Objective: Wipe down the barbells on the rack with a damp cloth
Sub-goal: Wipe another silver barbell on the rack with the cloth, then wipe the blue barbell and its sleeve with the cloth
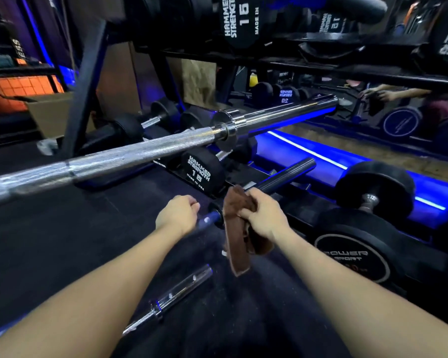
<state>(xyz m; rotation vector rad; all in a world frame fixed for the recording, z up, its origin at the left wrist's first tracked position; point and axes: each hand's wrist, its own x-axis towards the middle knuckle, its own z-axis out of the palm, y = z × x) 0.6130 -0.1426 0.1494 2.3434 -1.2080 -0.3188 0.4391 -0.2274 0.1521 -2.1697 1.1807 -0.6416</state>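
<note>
A dark barbell (285, 177) lies low, its sleeve pointing up to the right. My right hand (263, 213) grips a brown cloth (239, 239) wrapped around this bar near its collar, and the cloth's loose end hangs down. My left hand (177, 215) has its fingers curled over the bar's blue-lit shaft just left of the collar. A long chrome barbell (145, 153) with knurled grip crosses the view above both hands, from lower left to upper right.
Black dumbbells (198, 171) sit on the rack's lower shelf, more on the upper shelf (241, 19). Large round dumbbells (373, 197) stand at right by a blue light strip. A short chrome bar (171, 298) lies on the dark floor. A mirror at upper right shows a reflection.
</note>
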